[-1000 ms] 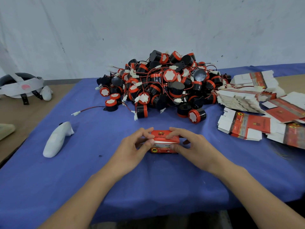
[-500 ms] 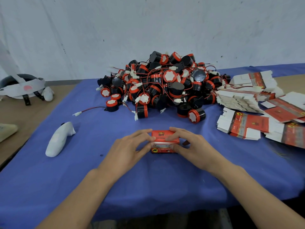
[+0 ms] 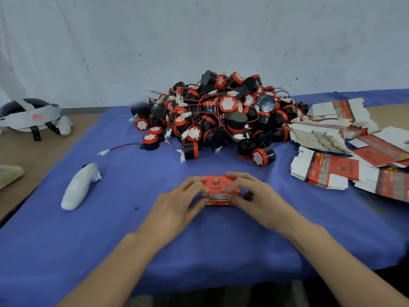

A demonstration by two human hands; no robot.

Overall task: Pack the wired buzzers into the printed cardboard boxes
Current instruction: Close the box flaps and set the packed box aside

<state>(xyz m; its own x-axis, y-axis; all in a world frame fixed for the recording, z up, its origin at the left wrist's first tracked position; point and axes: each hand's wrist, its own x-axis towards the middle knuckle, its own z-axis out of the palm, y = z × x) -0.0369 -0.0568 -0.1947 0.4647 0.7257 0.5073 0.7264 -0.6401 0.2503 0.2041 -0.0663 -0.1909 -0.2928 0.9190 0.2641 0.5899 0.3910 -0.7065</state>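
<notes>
Both hands clasp one printed box.

Both hands, left and right, grip a red printed box before the buzzer pile.

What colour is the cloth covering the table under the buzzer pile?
Blue; the cloth is plain, seen clearly in the head view, under the buzzer pile.
</notes>
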